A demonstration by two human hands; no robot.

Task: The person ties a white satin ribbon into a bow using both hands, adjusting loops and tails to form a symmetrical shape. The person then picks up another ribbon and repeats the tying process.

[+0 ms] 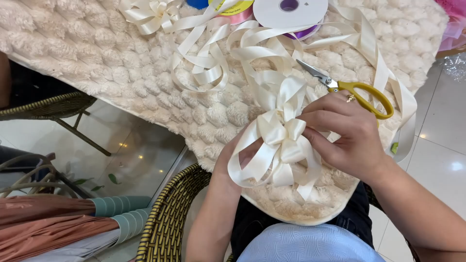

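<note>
We are sitting over a fluffy cream blanket (121, 58) spread across a worktop, with glossy floor tiles (437, 160) and a woven wicker chair (167, 218) showing below its near edge. Ribbon spools (286, 12) are lying at the far edge, loose cream ribbon (204, 68) curling beside yellow-handled scissors (354, 90). We are pinching a cream satin bow (279, 145) at the blanket's near edge: our right hand (342, 133) is gripping its knot, our left hand (240, 155) is cupping it from beneath.
</note>
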